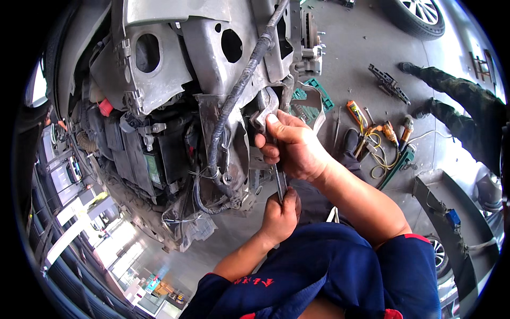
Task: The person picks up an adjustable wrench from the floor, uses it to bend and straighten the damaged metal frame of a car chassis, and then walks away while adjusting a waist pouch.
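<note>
**Two hands on one metal tool at a stripped car front**

At the bent grey panel of the car's bare front end, the right hand is wrapping closed around the upper part of one long metal tool, thumb pressing toward a crumpled metal bracket. The left hand is gripping the tool's lower end in a closed fist, just below the right. One thick black wiring harness is hanging down the panel just left of the hands. One black battery is sitting further left among the exposed parts, and a red cap is showing above it.

Beyond the hands, a scatter of hand tools is lying on the grey concrete floor: one green pipe wrench, one orange-handled tool, and one green tray. Another person's two legs are stretching in from the right. One car wheel is showing at the top edge. The place is an open workshop.
</note>
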Demonstrator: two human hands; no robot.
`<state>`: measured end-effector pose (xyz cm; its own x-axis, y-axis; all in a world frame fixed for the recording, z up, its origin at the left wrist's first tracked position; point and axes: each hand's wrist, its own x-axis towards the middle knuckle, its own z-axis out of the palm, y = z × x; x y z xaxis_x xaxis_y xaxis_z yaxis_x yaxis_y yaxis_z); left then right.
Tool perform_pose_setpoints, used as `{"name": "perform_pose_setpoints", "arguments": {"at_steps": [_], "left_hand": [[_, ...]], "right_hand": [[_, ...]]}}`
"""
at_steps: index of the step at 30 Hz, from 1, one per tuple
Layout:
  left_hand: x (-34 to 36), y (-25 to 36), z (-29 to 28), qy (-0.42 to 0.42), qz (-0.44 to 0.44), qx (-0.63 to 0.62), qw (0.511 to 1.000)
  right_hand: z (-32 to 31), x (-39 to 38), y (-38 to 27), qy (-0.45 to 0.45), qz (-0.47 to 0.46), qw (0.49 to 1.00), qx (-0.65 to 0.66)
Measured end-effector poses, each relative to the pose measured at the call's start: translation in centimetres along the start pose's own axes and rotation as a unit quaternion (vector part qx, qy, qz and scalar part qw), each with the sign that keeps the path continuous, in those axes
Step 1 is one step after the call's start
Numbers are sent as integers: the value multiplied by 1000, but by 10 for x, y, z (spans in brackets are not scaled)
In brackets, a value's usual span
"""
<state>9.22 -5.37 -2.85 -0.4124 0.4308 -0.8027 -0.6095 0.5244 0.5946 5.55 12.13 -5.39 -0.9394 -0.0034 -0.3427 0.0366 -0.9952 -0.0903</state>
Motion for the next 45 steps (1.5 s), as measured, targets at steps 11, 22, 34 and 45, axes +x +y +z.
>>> {"name": "perform_pose_setpoints", "arguments": {"at_steps": [11,22,34,45], "left_hand": [[-31,36,-16,-54,-92,-88,990],[34,-46,32,70,144,50,986],[35,-40,36,95,183,60,977],[36,-45,67,66,173,29,982]], "right_hand": [[27,-4,8,86,-18,996,21],[-27,1,-18,-2,65,997,-40],[-27,1,-16,-4,34,995,-94],[-21,-4,-31,-3,54,991,-126]]}}
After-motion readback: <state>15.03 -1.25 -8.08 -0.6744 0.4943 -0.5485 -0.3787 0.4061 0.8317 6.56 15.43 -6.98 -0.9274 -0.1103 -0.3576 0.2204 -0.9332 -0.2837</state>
